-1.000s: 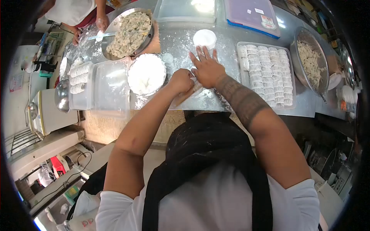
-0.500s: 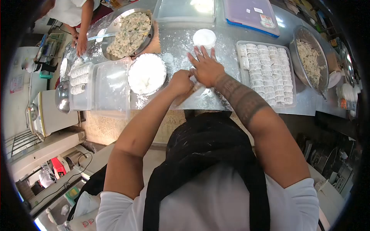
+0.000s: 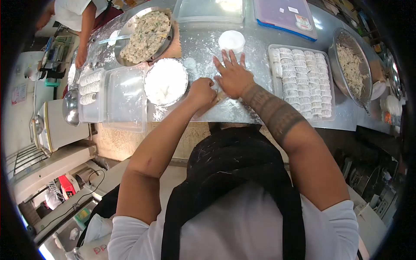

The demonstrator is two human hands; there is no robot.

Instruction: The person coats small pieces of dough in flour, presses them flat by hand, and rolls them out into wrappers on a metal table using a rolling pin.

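Note:
My right hand (image 3: 234,78) is spread with straight fingers, its palm low over the floured metal table (image 3: 203,41). Under the heel of that palm shows a pale wooden piece (image 3: 221,95), perhaps a rolling pin, mostly hidden. Close against it, my left hand (image 3: 202,92) has its fingers curled together; what they pinch is hidden. Just beyond my right fingertips lies a stack of round white dough wrappers (image 3: 232,41). To the left of my left hand stands a round container of white flour (image 3: 166,82).
On the right are a tray of pleated dumplings (image 3: 303,82) and a metal bowl of filling (image 3: 352,69). A pan of filling (image 3: 147,37), a clear plastic box (image 3: 125,95) and more dumplings (image 3: 90,88) lie left. Lidded boxes (image 3: 284,17) stand behind; a co-worker's arm (image 3: 86,32) reaches in.
My right hand stays spread but has shifted slightly, and less of the wooden piece shows. My left hand stays curled beside it. The co-worker's hand has moved left.

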